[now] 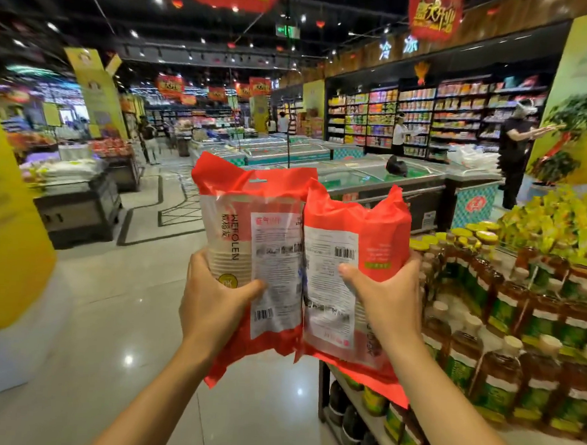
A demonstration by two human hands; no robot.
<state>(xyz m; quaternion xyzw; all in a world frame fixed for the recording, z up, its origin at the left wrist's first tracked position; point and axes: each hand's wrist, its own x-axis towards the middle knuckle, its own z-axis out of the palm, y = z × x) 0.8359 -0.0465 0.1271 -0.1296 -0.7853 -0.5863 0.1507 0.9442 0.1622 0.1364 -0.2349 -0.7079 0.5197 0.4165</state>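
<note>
Packs of stacked disposable cups, two in number, were held up side by side at chest height before the camera, their inner edges touching. The left pack (pixel 251 240), red with a clear window showing the cups, stood upright with its printed label facing the viewer. The right pack (pixel 352 231), of the same red wrapping, leaned slightly outward at the top, and its print appeared to run the other way up. The left hand (pixel 214 299) gripped the lower part of the left pack from its outer side, thumb (pixel 252 285) laid flat across the front. The remaining fingers curled behind the pack and were out of sight. The right hand (pixel 386 300) gripped the right pack in mirror fashion, thumb (pixel 347 270) pressed on the label and fingers hidden behind. Both packs were clear of any surface and carried wholly by the hands. Just right of the hands stood a display shelf (pixel 325 385) loaded with oil bottles (pixel 502 332). Beyond the packs lay a row of freezer chests (pixel 381 179), and a person in black (pixel 514 141) stood well apart at the far right. Assessment: pick-up was complete and both labels were presented for reading, so a comparison appeared to be in hand. Selection and setting down of either pack were judged outstanding, and no basket or trolley was visible to receive them.
</note>
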